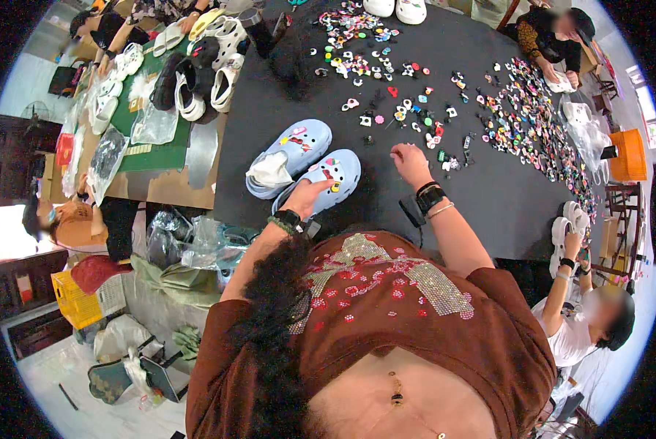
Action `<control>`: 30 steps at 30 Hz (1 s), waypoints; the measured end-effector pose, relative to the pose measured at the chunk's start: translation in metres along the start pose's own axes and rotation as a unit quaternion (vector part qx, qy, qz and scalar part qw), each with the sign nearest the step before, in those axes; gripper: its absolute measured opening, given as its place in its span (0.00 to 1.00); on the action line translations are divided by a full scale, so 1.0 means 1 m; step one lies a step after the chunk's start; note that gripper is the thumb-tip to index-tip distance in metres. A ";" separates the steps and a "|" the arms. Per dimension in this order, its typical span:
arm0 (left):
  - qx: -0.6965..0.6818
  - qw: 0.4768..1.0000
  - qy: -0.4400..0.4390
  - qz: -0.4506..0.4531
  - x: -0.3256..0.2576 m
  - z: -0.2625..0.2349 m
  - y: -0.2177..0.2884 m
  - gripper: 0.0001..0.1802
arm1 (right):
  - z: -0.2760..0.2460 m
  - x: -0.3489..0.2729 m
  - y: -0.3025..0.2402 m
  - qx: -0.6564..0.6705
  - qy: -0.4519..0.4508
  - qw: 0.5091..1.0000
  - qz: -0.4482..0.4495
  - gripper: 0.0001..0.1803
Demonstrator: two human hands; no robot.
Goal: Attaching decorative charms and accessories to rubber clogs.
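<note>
Two light blue foam clogs lie side by side on the dark table, toes pointing away to the right. Colourful shoe charms dot both toe tops. White paper shows in the opening of the left clog. My left hand grips the right clog at its near side, with the thumb on top by the charms. To the right of the clogs, apart from them, my right hand is held over the table with its fingers curled together. Whatever those fingers may hold is too small to make out.
Loose shoe charms spread across the table's right side and far middle. White clogs stand at the far edge. On the left, a green mat bears more shoes and plastic bags. Co-workers sit around, one handling white clogs at right.
</note>
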State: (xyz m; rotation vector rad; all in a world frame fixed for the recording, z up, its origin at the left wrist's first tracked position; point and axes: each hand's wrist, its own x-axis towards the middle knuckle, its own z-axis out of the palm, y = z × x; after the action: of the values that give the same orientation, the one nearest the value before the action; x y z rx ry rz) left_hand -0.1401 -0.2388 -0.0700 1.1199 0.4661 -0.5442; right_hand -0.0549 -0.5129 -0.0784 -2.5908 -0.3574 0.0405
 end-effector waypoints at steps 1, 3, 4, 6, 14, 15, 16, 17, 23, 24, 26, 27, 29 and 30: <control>-0.002 1.000 0.001 -0.010 0.001 0.000 0.000 0.23 | -0.002 0.001 -0.007 0.116 -0.002 0.993 -0.007 0.07; -0.008 1.000 -0.008 -0.017 0.000 -0.001 -0.001 0.23 | -0.004 0.001 -0.032 0.164 0.000 0.986 -0.019 0.09; -0.009 1.000 -0.016 -0.002 -0.001 0.000 -0.001 0.22 | -0.008 0.001 -0.047 0.199 -0.043 0.979 -0.018 0.10; -0.011 1.000 -0.024 0.015 -0.001 0.000 -0.001 0.22 | -0.002 0.002 -0.066 0.248 -0.099 0.963 -0.036 0.11; -0.125 0.990 -0.072 -0.007 -0.006 -0.005 0.000 0.21 | 0.022 0.011 -0.099 0.236 -0.142 0.952 -0.131 0.10; -0.127 0.989 -0.070 -0.006 -0.007 -0.003 0.001 0.21 | 0.023 0.013 -0.100 0.208 -0.159 0.957 -0.122 0.10; -0.103 0.993 -0.056 0.005 -0.007 -0.002 0.002 0.21 | 0.023 0.015 -0.101 0.207 -0.161 0.957 -0.123 0.10; -0.079 0.996 -0.042 0.016 -0.008 0.000 0.003 0.21 | 0.024 0.017 -0.101 0.203 -0.163 0.958 -0.118 0.10; -0.043 0.998 -0.033 0.022 -0.002 -0.005 -0.001 0.19 | 0.032 0.030 -0.104 0.134 -0.182 0.959 -0.170 0.10; -0.043 0.998 -0.034 0.022 -0.003 -0.003 0.001 0.19 | 0.033 0.032 -0.105 0.111 -0.193 0.959 -0.174 0.10; -0.056 0.998 -0.037 -0.012 -0.005 -0.001 0.005 0.19 | 0.034 0.035 -0.107 0.072 -0.197 0.963 -0.169 0.11; -0.056 0.998 -0.036 -0.011 -0.005 -0.001 0.006 0.19 | 0.034 0.036 -0.111 0.034 -0.202 0.965 -0.166 0.11; -0.028 0.999 0.002 -0.043 -0.005 -0.001 0.007 0.18 | 0.033 0.036 -0.118 0.011 -0.222 0.962 -0.157 0.14; -0.022 0.999 0.007 -0.041 -0.005 0.000 0.007 0.18 | 0.030 0.034 -0.123 -0.029 -0.186 0.969 -0.158 0.16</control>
State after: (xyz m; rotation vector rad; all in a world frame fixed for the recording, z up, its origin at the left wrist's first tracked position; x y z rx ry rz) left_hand -0.1394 -0.2359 -0.0622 1.0658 0.5358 -0.5958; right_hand -0.0552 -0.3874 -0.0413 -2.5434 -0.9162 0.4117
